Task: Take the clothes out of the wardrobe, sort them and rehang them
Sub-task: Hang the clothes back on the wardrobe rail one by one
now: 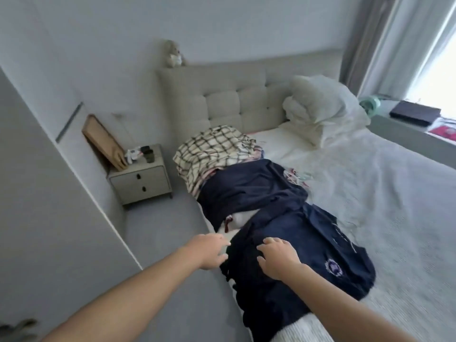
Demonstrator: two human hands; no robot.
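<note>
Location: clothes lie in a row along the near edge of the bed (pixel 385 174), not in the wardrobe, which is not in view.
Pile, far end: a checked garment (pixel 212 150) sits on top of a stack near the headboard (pixel 222 99).
Pile, middle: a navy garment (pixel 249 191) overlaps the stack, with a white item showing at its lower edge.
Pile, near end: a navy top with crest (pixel 320 245) lies closest to the person, partly draped over the mattress edge.
Left hand: left hand (pixel 209 250) reaches toward the edge of the near navy cloth, fingers loosely extended; contact cannot be confirmed.
Right hand: right hand (pixel 277 255) lies flat on the near navy cloth, fingers spread, gripping nothing.
Step in hand (judged): sorting the near garment on the bed.
Method advised: hold the cloth flat with the right hand, find the collar or shoulder seams with the left, lift 1 garment only so the ones beneath stay in order.
Risk (judged): the draped portion may slide to the floor.
Markings: 1 round white crest (pixel 333 266) on the near navy top; lettering too blurred to read.
Surroundings: bedside cabinet (pixel 143 180) with 2 drawers; pillows (pixel 320 107) at the head.
</note>
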